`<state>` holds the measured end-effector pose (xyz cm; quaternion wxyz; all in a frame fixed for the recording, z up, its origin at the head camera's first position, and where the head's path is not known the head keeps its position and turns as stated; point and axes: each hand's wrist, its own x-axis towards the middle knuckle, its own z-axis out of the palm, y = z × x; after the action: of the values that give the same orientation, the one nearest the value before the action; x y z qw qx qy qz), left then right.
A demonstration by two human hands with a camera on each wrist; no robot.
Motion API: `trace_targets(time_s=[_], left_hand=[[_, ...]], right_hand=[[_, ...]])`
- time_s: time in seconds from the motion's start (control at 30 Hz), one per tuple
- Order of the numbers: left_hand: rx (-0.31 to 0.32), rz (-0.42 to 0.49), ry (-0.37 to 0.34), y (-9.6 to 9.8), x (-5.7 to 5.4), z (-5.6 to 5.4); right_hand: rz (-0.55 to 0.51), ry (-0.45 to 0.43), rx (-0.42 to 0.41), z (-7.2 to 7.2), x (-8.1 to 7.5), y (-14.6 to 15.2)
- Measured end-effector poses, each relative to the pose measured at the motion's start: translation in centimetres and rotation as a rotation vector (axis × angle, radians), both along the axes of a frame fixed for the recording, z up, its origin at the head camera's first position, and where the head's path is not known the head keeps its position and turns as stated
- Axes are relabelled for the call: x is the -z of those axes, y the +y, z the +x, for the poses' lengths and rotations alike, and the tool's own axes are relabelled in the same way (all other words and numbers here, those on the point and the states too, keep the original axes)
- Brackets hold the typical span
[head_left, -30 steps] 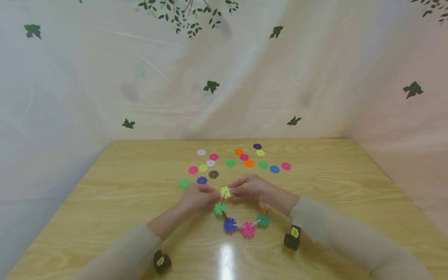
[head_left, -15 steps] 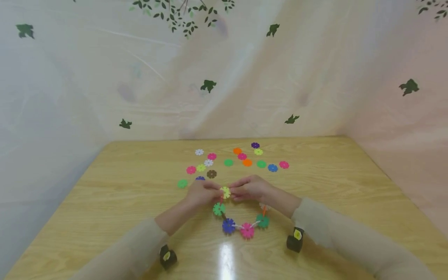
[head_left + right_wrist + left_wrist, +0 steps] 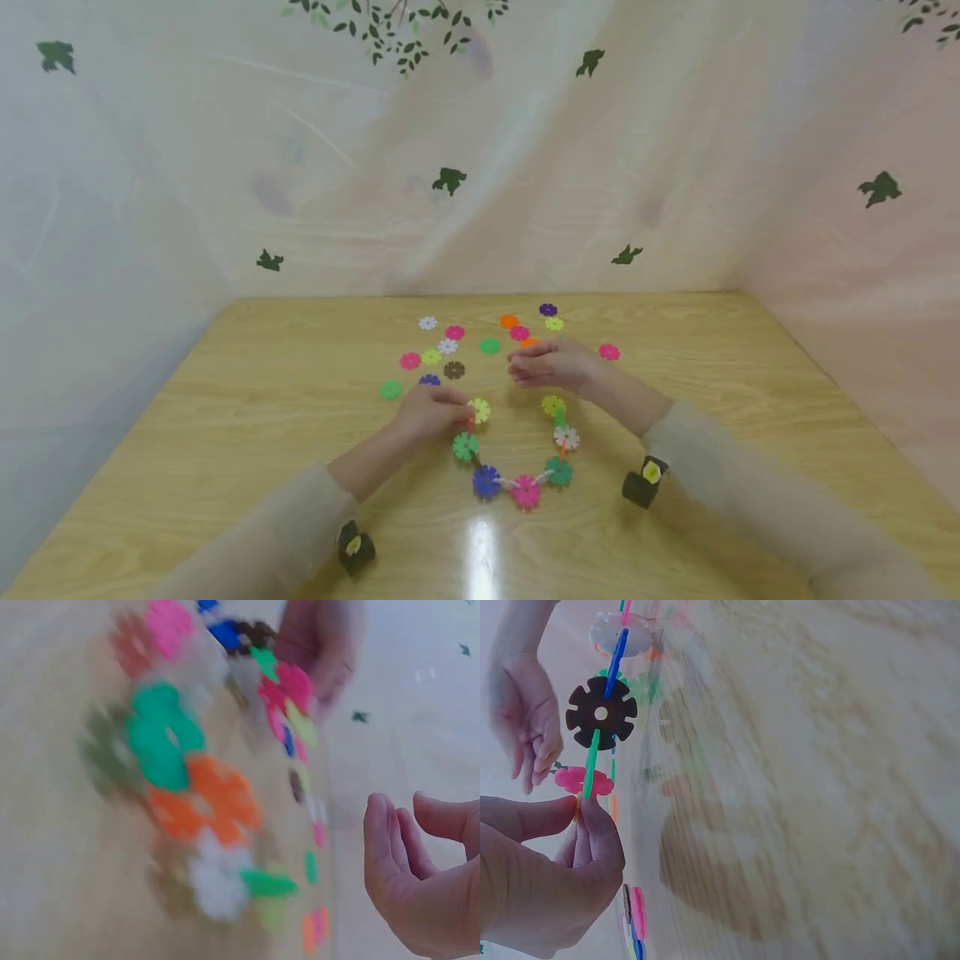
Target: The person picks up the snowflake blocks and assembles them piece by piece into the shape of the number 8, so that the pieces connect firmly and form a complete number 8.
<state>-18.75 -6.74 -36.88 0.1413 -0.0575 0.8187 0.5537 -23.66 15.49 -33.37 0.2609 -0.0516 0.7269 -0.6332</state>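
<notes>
A chain of slotted flower-shaped plastic discs curves in a U on the table, its pink disc (image 3: 527,492) at the near bend. My left hand (image 3: 431,412) pinches the yellow disc (image 3: 482,411) at the chain's left end between thumb and fingertips. In the left wrist view that disc is seen edge-on, joined to the pink disc (image 3: 570,778) and green disc (image 3: 592,761). The chain's right end is another yellow disc (image 3: 553,406). Beyond it, my right hand (image 3: 558,364) hovers over loose discs, holding nothing, thumb apart from fingers in the right wrist view.
Loose discs lie scattered farther back, among them a brown disc (image 3: 453,370), a green disc (image 3: 490,346), an orange disc (image 3: 509,321) and a pink disc (image 3: 609,352). A printed cloth (image 3: 495,225) hangs behind the wooden table (image 3: 247,400).
My right hand has left the yellow disc in my left hand and moved away toward the loose discs. The chain's right end now shows. My left hand keeps its pinch.
</notes>
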Motion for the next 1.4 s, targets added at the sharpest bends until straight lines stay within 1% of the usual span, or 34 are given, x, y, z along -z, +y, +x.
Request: trace_targets(time_s=[0.07,0.13,0.2,0.27,0.33,0.43,0.47,0.53,0.63,0.73,0.9,1.07,1.2,1.3,1.4], left_hand=[[0.001,0.008,-0.001,0.1,0.1,-0.1],[0.002,0.011,-0.001,0.1,0.0,-0.2],[0.004,0.012,-0.003,0.1,0.0,-0.2],[0.007,0.009,-0.002,0.0,0.0,-0.2],[0.007,0.009,-0.006,0.0,0.0,-0.2],[0.012,-0.002,-0.009,-0.1,0.0,-0.1],[0.014,-0.004,-0.01,-0.1,0.0,-0.1],[0.016,-0.004,-0.017,0.0,0.0,-0.1],[0.016,0.001,-0.023,0.0,-0.1,-0.1],[0.013,0.005,-0.026,0.0,-0.1,-0.1],[0.018,0.006,-0.03,0.0,0.0,-0.1],[0.015,0.021,-0.029,0.0,0.1,-0.1],[0.011,0.017,-0.029,0.0,0.0,0.0],[0.01,0.011,-0.031,0.0,0.0,-0.1],[0.015,0.006,-0.033,0.0,0.2,-0.2]], right_hand=[[0.055,0.07,0.036,-1.1,-0.8,0.9],[0.145,0.14,0.081,-2.2,-1.2,1.9],[0.271,0.203,0.121,-3.2,-1.3,2.9],[0.433,0.278,0.133,-3.9,-1.0,3.9],[0.601,0.363,0.103,-4.3,-0.5,4.8],[0.823,0.493,0.007,-4.7,0.5,5.9],[0.865,0.524,-0.026,-4.8,0.9,6.2],[0.909,0.554,-0.074,-4.8,1.4,6.6],[0.934,0.577,-0.106,-4.9,1.9,6.8],[0.95,0.571,-0.103,-5.0,1.9,6.6],[0.954,0.556,-0.093,-4.8,1.7,6.4],[0.93,0.574,-0.086,-4.5,1.2,6.3],[0.852,0.512,-0.106,-4.2,0.8,5.6],[0.759,0.473,-0.159,-3.7,0.7,4.5],[0.67,0.477,-0.212,-3.0,0.6,3.2]])
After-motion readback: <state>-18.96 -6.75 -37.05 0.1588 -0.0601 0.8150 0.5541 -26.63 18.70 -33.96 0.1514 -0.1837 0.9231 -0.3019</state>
